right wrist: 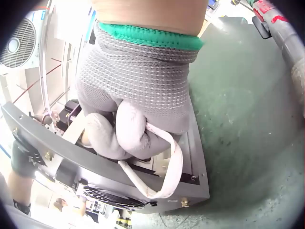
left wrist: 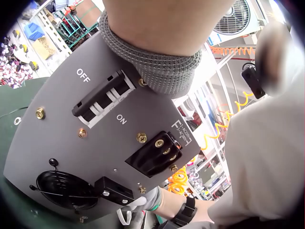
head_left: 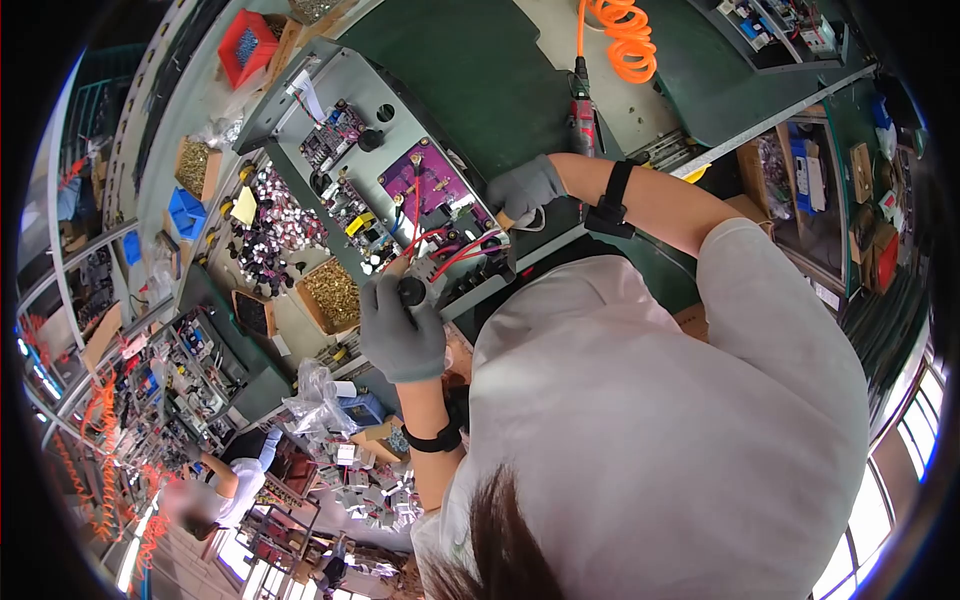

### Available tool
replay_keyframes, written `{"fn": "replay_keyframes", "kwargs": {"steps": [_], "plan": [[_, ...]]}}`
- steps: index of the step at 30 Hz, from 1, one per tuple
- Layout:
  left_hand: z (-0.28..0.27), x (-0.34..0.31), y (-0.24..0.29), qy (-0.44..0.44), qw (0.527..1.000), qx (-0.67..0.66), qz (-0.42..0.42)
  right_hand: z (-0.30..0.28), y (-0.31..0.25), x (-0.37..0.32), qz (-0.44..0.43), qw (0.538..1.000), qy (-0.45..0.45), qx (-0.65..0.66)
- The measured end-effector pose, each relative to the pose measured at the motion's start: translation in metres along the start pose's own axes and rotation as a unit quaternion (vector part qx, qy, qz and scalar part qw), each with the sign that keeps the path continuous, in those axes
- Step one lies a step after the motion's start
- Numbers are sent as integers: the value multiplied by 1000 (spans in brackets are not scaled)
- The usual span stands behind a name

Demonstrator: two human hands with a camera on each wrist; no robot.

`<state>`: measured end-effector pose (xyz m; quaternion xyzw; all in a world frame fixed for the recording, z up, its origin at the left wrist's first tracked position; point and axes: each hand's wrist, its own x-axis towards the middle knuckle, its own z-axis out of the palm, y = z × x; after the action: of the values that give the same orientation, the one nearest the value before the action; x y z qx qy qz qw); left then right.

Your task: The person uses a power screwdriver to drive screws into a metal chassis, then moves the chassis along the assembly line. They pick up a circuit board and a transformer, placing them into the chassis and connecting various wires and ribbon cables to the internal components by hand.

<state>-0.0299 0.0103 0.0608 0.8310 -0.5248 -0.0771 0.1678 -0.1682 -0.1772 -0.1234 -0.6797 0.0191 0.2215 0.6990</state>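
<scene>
A grey metal case (head_left: 395, 95) lies open, with a purple circuit board (head_left: 425, 180) and red wires (head_left: 470, 252) inside. My gloved left hand (head_left: 400, 330) reaches over the near wall, fingertips right beside a red wire's end and a round black part. I cannot tell whether it pinches the wire. In the left wrist view the case's panel (left wrist: 105, 138), with a breaker switch (left wrist: 106, 98) marked OFF and ON, hides those fingers. At the case's right corner my gloved right hand (head_left: 525, 190) has its fingers curled, holding a white strip (right wrist: 177, 167) that loops out over the panel.
A red power driver (head_left: 582, 120) with a coiled orange hose (head_left: 625, 45) lies beyond the right hand. Left of the case are white-and-dark connectors (head_left: 285, 215) and a box of brass-coloured parts (head_left: 332, 292). Another person (head_left: 235, 485) works farther off at lower left.
</scene>
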Motion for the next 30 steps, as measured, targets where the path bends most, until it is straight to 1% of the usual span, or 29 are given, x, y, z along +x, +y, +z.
{"fn": "replay_keyframes", "kwargs": {"steps": [2,4,7,8,9,10,11,13,14,16,17,19,23,25,28,30], "plan": [[1,0,-2,1,1000,5,5,1,0,-2,7,1000,-4,17],[1,0,-2,4,1000,9,9,1,-29,-15,70,992,-23,102],[-3,-1,1,-11,1000,28,6,-2,-31,-12,69,991,-52,105],[-3,-1,1,-14,1000,23,1,-5,-18,-2,69,991,-53,104],[-2,0,1,-17,1000,18,-3,-8,7,14,53,995,-74,43],[-2,0,0,-17,1000,18,-4,-10,10,20,37,995,-94,-18],[-1,0,0,-15,1000,23,-1,-10,16,20,37,995,-95,-18],[0,-1,-1,-14,999,30,0,-8,-2,10,19,998,-61,-20],[0,-1,-2,-1,1000,29,10,-6,2,10,18,998,-62,-20],[1,0,-3,12,999,29,18,1,10,9,-21,997,-44,63],[1,0,-3,9,1000,19,17,2,13,9,-21,997,-47,64],[1,0,-3,4,1000,8,14,6,13,6,-15,984,-55,168],[0,0,-1,8,1000,14,4,8,6,2,-13,987,-43,153],[1,1,1,9,1000,14,-2,7,-10,-4,3,993,-12,117],[2,2,0,9,1000,13,1,9,0,1,-13,989,-23,145],[4,2,-2,33,999,18,20,11,4,1,-14,986,-28,166]]}}
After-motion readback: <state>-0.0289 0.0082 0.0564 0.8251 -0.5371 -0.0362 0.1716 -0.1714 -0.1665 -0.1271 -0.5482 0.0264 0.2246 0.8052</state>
